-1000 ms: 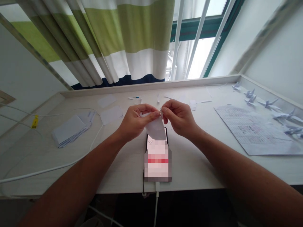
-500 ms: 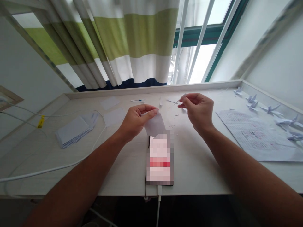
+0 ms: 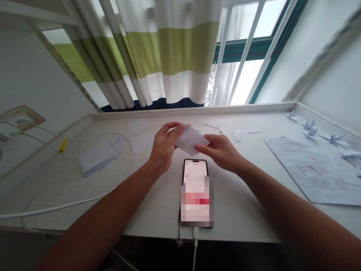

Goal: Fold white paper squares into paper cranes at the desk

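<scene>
A small white sheet of paper [image 3: 191, 141] is held up above the desk, between both hands. My left hand [image 3: 166, 145] pinches its upper left edge between thumb and fingers. At the right corner, my right hand [image 3: 221, 150] grips it with the thumb on top and the fingers behind. Just below the paper lies a phone [image 3: 195, 169] with its screen lit and partly blurred, a white cable plugged into its lower end. Paper scraps [image 3: 238, 135] and thin strips lie on the desk beyond my right hand.
A stack of white paper [image 3: 97, 156] lies at the left, near a white cable [image 3: 84, 203] crossing the desk. Two loose sheets [image 3: 142, 142] are behind my left arm. On the right are a printed sheet [image 3: 313, 169] and several folded paper cranes [image 3: 335, 139] along the raised edge.
My right hand has let go of the thin paper strip, moved left and taken hold of the sheet. The sheet is now raised and stretched between both hands. The view has shifted slightly.
</scene>
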